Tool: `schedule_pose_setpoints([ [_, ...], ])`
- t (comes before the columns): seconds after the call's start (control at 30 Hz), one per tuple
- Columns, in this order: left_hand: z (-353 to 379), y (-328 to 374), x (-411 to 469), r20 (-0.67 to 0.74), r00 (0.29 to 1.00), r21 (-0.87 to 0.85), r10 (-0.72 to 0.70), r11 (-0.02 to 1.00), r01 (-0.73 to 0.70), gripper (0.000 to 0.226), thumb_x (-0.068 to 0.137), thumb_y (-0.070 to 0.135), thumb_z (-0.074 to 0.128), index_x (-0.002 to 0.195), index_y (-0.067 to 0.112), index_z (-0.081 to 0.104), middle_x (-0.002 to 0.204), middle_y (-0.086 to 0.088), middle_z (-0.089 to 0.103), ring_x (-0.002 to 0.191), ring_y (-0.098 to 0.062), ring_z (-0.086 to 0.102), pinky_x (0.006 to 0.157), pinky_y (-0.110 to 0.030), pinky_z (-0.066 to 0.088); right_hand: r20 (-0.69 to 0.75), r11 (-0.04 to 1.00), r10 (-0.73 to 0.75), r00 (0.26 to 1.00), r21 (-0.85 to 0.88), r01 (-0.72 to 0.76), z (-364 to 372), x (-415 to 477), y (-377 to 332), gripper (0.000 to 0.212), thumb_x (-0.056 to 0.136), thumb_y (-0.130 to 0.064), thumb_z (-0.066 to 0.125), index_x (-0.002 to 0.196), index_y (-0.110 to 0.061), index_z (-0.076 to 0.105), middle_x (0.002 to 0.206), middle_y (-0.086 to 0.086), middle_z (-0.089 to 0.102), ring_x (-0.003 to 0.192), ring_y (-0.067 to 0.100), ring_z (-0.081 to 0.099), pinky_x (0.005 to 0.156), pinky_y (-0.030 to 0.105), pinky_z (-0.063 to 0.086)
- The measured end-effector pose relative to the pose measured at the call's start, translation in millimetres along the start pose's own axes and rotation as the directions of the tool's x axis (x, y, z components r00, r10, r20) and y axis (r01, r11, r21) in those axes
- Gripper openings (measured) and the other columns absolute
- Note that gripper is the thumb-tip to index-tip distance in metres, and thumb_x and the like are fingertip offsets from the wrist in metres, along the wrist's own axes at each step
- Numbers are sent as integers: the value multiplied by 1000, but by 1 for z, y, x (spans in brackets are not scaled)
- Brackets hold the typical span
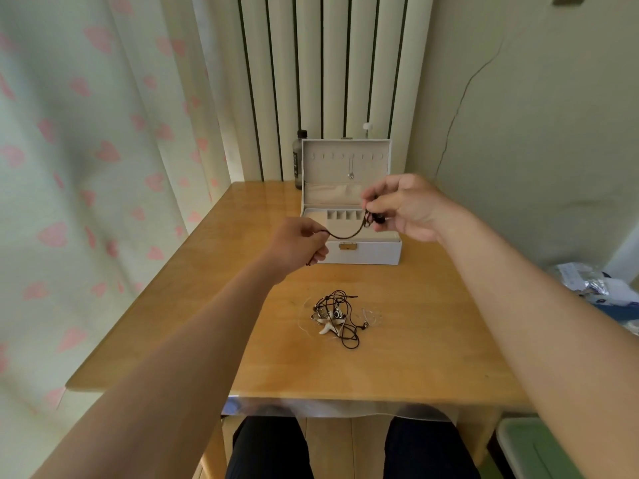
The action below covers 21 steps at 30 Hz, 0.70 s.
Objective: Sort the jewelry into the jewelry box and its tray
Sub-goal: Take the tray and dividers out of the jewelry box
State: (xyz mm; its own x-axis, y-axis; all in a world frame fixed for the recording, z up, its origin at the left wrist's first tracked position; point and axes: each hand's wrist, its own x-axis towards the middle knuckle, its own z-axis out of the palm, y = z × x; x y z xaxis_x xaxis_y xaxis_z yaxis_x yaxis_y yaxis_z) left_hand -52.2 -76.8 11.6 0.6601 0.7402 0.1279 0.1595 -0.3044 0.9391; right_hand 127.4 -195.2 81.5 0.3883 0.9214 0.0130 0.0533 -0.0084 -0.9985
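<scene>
A white jewelry box (366,252) stands open at the far side of the wooden table, its lid (345,160) upright with a silver pendant hanging inside. Its tray (342,216) has small compartments. A dark braided cord bracelet (349,231) sags between my hands just above the tray. My left hand (301,242) pinches one end, my right hand (401,205) pinches the other end with its dark beads. A tangle of jewelry (337,316) with black cords and a white starfish pendant lies on the table nearer to me.
A dark bottle (299,160) stands behind the box's left corner. The table (193,305) has a curtain on the left and a radiator behind. Crumpled bags (594,288) lie at the right. My knees show below the table's front edge.
</scene>
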Motion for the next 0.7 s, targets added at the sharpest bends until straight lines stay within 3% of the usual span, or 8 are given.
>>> schedule_pose_setpoints([
  [0.17,-4,-9,-12,112,989,44,-102,994,97,13,97,6,59,95,1,71,77,-13,69,71,-23,66,69,-36,57,51,949,208,977,-253,-189,6,-10,51,25,85,13,65,107,2,64,110,26,65,81,29,66,60,33,58],
  [0.33,-5,-22,-20,283,935,137,-216,973,183,16,93,7,60,96,-1,73,84,-10,73,79,-19,67,75,-31,57,95,903,278,956,-365,-226,15,-13,81,24,86,14,60,103,-2,66,108,24,65,80,29,65,64,39,59],
  [0.5,-5,-25,-19,217,952,102,-217,975,199,17,91,10,63,90,0,76,86,-13,74,83,-23,70,74,-32,58,128,865,359,925,-418,-278,21,-15,79,27,91,6,59,112,-9,67,103,17,71,70,17,53,75,44,62],
  [0.63,-8,-30,-16,124,972,107,-199,977,186,17,91,12,62,89,1,75,87,-15,74,82,-25,71,76,-34,60,121,873,354,927,-398,-281,18,-15,73,38,97,10,38,118,-9,64,105,16,72,96,27,71,86,44,60],
  [0.7,-9,-32,-15,97,977,114,-188,978,177,18,91,13,62,90,1,75,89,-16,74,82,-25,71,77,-36,60,127,890,341,931,-361,-277,15,-15,72,38,97,11,37,118,-6,62,105,19,73,96,29,73,91,46,58],
])
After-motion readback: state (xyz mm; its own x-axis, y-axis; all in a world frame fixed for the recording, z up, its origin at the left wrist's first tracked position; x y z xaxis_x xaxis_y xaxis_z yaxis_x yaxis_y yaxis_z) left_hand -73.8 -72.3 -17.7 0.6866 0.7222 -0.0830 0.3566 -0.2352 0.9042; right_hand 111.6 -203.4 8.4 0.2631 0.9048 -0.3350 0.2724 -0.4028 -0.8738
